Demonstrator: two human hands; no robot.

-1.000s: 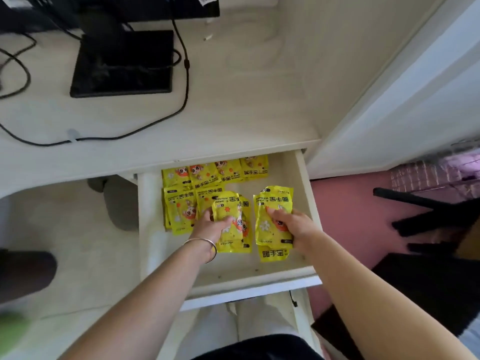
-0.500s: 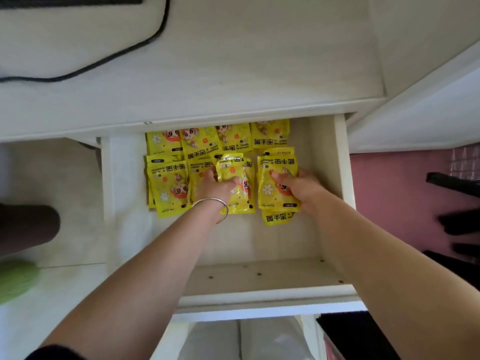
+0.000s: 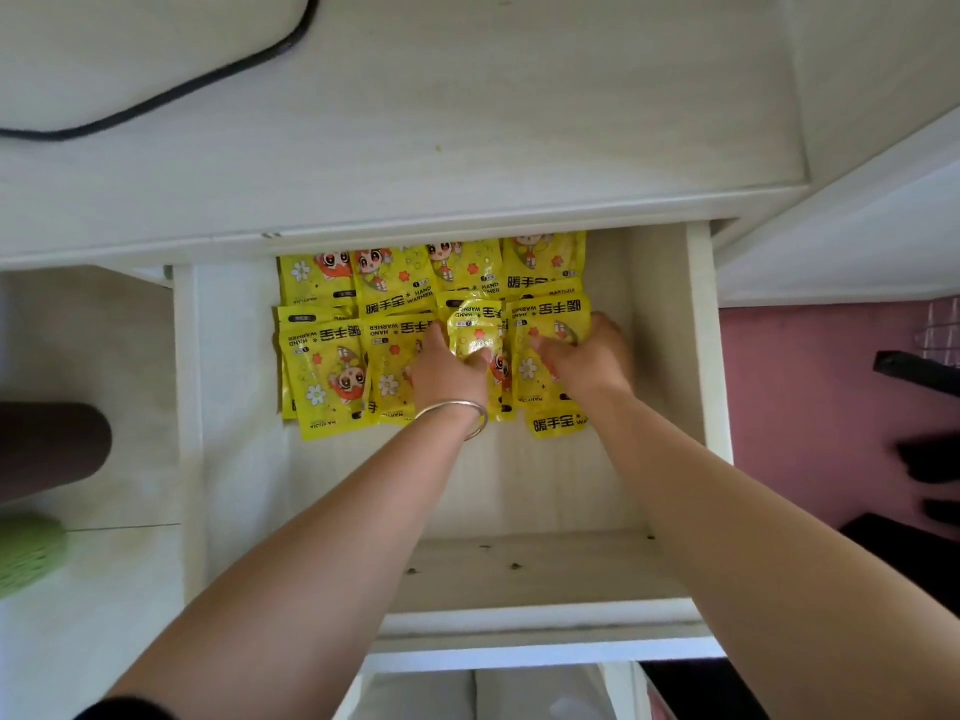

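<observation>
Arranging step. Left hand pinches crumpled packet; right hand presses spread fingers on neighbouring packet. Next, I judge: lay both flush in drawer.

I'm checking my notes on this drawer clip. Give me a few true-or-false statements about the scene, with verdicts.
1. The drawer is pulled open. True.
2. The packets in it are blue. False: they are yellow.
3. A bracelet sits at the wrist of the left hand. True.
4. The right hand holds the black cable. False: it rests on a packet in the drawer, and the cable lies on the desk top.
5. The left hand grips a crumpled packet. True.
</observation>
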